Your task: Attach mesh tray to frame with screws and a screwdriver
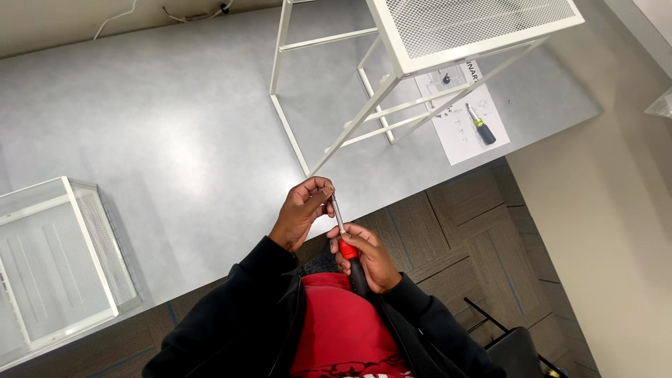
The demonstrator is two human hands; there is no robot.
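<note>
While the grey table (175, 133) carries most of the scene, the biggest item on it is a white metal frame (364, 91) with a mesh top, lying tipped at the table's far edge. It looks largely put together: legs, cross rails and the mesh panel are joined, though whether every fastener is in cannot be told. A separate white mesh basket (56, 259) sits at the table's near left corner, well apart from the frame and not fitted into it, so that part of the work seems to be left. A sheet of printed instructions (462, 122) lies on the table under the frame's right legs, and a second screwdriver with a black and yellow handle (481, 124) rests untouched on that sheet.

Just off the table's near edge, over the carpet, the person holds a screwdriver (344, 238) with a red and black handle, its shaft pointing up toward the table. The right hand (367, 255) is closed firmly around the handle. The left hand (302, 210) is curled narrow, thumb and fingertips pinched at the tip of the shaft, as if seating a bit or a small screw there; the piece itself is too small to make out. Neither hand touches the frame or the basket.
</note>
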